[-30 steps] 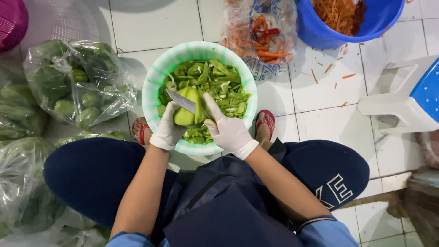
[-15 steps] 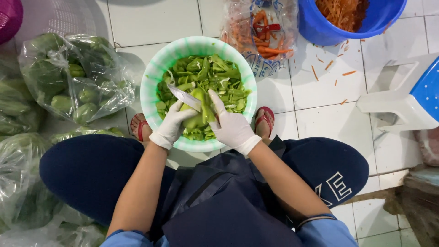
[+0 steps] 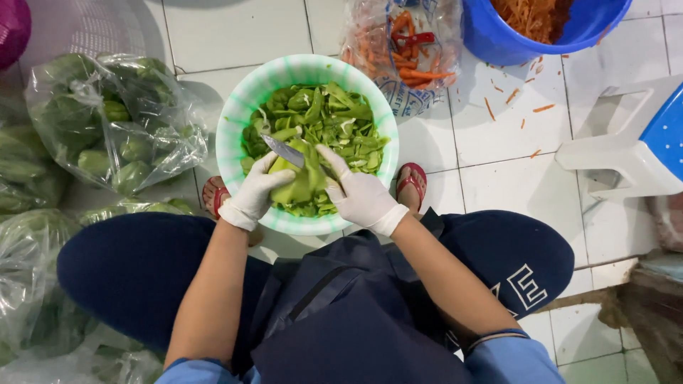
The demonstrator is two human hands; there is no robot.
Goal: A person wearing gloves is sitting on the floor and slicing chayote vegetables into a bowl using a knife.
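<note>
So, both my hands are in white gloves, working over the pale green basket [image 3: 231,121] on the tile floor between my feet. My left hand [image 3: 252,195] has its fingers curled shut around a green pepper piece [image 3: 299,181], cupping it from below w/ the thumb up near the top edge. My right hand [image 3: 359,195] is closed too; the index finger [image 3: 329,158] stretches out straight along the pepper's right side, other fingers folded under. A small knife [image 3: 284,151] lies w/ its blade across the top of the pepper, tip pointing up-left; I can't tell exactly which hand grips the handle since it's hidden behind the pepper and gloves, tho it seems to run toward my right. The pepper sits just above the heap of cut green strips [image 3: 334,124] filling the basket. To my left, clear bags of whole green peppers [image 3: 107,128]. Ahead on the right, a bag of carrot scraps [image 3: 405,50] just beside a blue tub [image 3: 512,43] of shredded carrot. White and blue stool [image 3: 633,149] far right
</note>
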